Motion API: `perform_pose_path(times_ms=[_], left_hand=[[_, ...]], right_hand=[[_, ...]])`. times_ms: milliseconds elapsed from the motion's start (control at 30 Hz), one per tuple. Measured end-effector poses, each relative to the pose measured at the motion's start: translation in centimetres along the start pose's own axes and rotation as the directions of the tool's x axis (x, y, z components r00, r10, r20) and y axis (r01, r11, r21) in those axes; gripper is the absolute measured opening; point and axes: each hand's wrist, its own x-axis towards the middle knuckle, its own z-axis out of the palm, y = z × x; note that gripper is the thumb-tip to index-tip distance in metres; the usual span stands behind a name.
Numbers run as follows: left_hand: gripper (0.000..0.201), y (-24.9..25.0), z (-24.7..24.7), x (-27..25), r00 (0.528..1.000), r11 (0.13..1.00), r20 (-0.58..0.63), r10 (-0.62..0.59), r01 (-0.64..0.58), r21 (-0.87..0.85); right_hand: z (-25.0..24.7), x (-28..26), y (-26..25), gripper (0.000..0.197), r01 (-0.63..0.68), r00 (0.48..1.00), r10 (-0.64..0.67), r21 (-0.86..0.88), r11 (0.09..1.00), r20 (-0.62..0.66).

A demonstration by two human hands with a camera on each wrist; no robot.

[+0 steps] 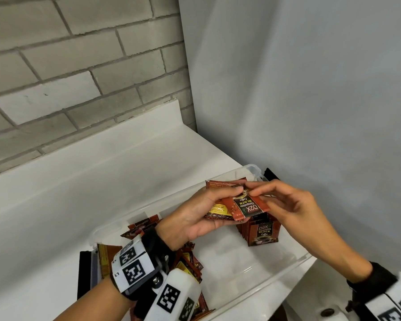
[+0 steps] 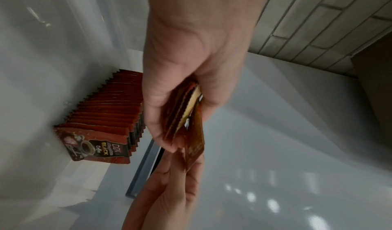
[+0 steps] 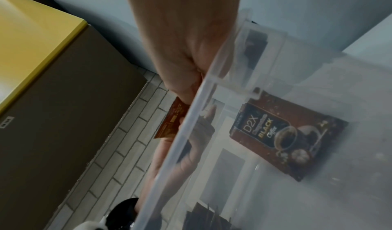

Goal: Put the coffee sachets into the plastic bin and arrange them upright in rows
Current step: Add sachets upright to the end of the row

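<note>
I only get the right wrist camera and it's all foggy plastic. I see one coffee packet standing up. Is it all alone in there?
Observer: No. The left wrist view shows it fronts a whole row of upright sachets standing behind it.
Operator: What is the left hand doing?
Observer: The left hand grips a small stack of sachets above the plastic bin.
Operator: And the right hand?
Observer: The right hand pinches the top sachet of that stack.
Operator: Are any packets still messy?
Observer: Yes, a loose pile of sachets lies at the bin's left end, under the left wrist.
</note>
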Motion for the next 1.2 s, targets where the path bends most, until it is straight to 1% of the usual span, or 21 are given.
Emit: perform_pose_path(times_ms=[33, 67, 100, 133, 167, 200, 233, 267, 333, 400, 467, 533, 667, 733, 800, 900, 1000, 1133, 1200], left_hand=[[0.029, 0.0, 0.0, 0.0, 1.0, 1.0, -0.015, 0.019, -0.019, -0.009], [0.031, 0.0, 0.0, 0.1, 0.999, 0.999, -0.033, 0.043, -0.044, -0.025], [0.035, 0.1, 0.0, 0.1, 0.996, 0.997, -0.053, 0.067, -0.069, -0.04], [0.034, 0.2, 0.0, 0.1, 0.994, 0.994, -0.067, 0.088, -0.092, -0.057], [0.031, 0.3, 0.0, 0.1, 0.992, 0.991, -0.066, 0.106, -0.11, -0.074], [0.026, 0.4, 0.0, 0.0, 0.992, 0.989, -0.055, 0.116, -0.12, -0.09], [0.023, 0.4, 0.2, 0.0, 0.991, 0.987, -0.049, 0.123, -0.127, -0.102], [0.022, 0.4, 0.4, -0.1, 0.991, 0.986, -0.044, 0.125, -0.129, -0.105], [0.025, 0.4, 0.7, -0.4, 0.992, 0.987, -0.036, 0.125, -0.128, -0.095], [0.027, 0.4, 0.9, -0.6, 0.993, 0.99, -0.023, 0.12, -0.121, -0.077], [0.026, 0.3, 0.8, -0.6, 0.994, 0.991, -0.016, 0.108, -0.109, -0.08], [0.024, 0.4, 0.6, -0.7, 0.994, 0.992, 0.008, 0.105, -0.104, -0.077], [0.021, 0.5, 0.4, -0.6, 0.993, 0.993, 0.034, 0.111, -0.112, 0.024], [0.024, 0.3, 0.5, -0.7, 0.992, 0.991, 0.047, 0.117, -0.12, 0.064], [0.028, 0.3, 0.6, -0.8, 0.99, 0.989, 0.039, 0.133, -0.135, 0.067], [0.029, 0.6, 0.7, -0.9, 0.989, 0.988, 0.011, 0.151, -0.151, 0.042], [0.034, 0.6, 0.8, -0.9, 0.987, 0.986, 0.003, 0.16, -0.16, 0.037], [0.026, 0.6, 1.0, -0.9, 0.986, 0.986, 0.007, 0.164, -0.164, 0.008], [0.026, 0.6, 0.9, -0.8, 0.988, 0.988, -0.019, 0.155, -0.155, -0.011]], right_hand=[[0.0, 0.0, 0.0, 0.033, 0.001, 1.0, -0.002, -0.025, 1.0, -0.01], [0.0, 0.1, 0.0, 0.035, 0.0, 1.0, -0.001, -0.038, 0.999, -0.031], [0.0, 0.2, -0.1, 0.031, -0.009, 0.998, 0.008, -0.016, 1.0, -0.06], [0.0, 0.2, -0.3, 0.021, -0.032, 0.995, 0.035, 0.031, 0.999, -0.091], [0.1, 0.2, -0.5, 0.02, -0.065, 0.992, 0.072, 0.075, 0.995, -0.103], [0.0, 0.2, -0.6, 0.035, -0.1, 0.991, 0.106, 0.075, 0.992, -0.082], [0.1, 0.1, -0.8, 0.048, -0.142, 0.989, 0.144, 0.035, 0.989, -0.042], [0.1, 0.1, -0.9, 0.052, -0.171, 0.985, 0.171, 0.003, 0.985, -0.011], [0.4, 0.2, -1.1, 0.045, -0.195, 0.981, 0.195, 0.004, 0.981, 0.01], [0.5, 0.4, -1.1, 0.032, -0.208, 0.977, 0.21, 0.049, 0.977, -0.024], [0.4, 0.4, -0.9, 0.024, -0.195, 0.978, 0.2, 0.076, 0.978, -0.063], [0.4, 0.4, -0.9, 0.022, -0.173, 0.976, 0.185, 0.107, 0.979, -0.113], [0.2, 0.5, -1.1, 0.017, -0.113, 0.968, 0.148, 0.171, 0.979, -0.204], [0.2, 0.4, -1.2, 0.016, -0.1, 0.967, 0.141, 0.193, 0.976, -0.212], [0.3, 0.3, -1.4, 0.016, -0.101, 0.971, 0.14, 0.2, 0.974, -0.193], [0.2, 0.3, -1.6, 0.016, -0.132, 0.974, 0.162, 0.182, 0.974, -0.157], [0.0, 0.3, -1.7, 0.021, -0.166, 0.974, 0.185, 0.142, 0.976, -0.131], [-0.8, 0.5, -2.0, 0.022, -0.172, 0.971, 0.185, 0.095, 0.981, -0.15], [-1.7, 0.5, -2.3, 0.021, -0.176, 0.971, 0.185, 0.068, 0.982, -0.155]])
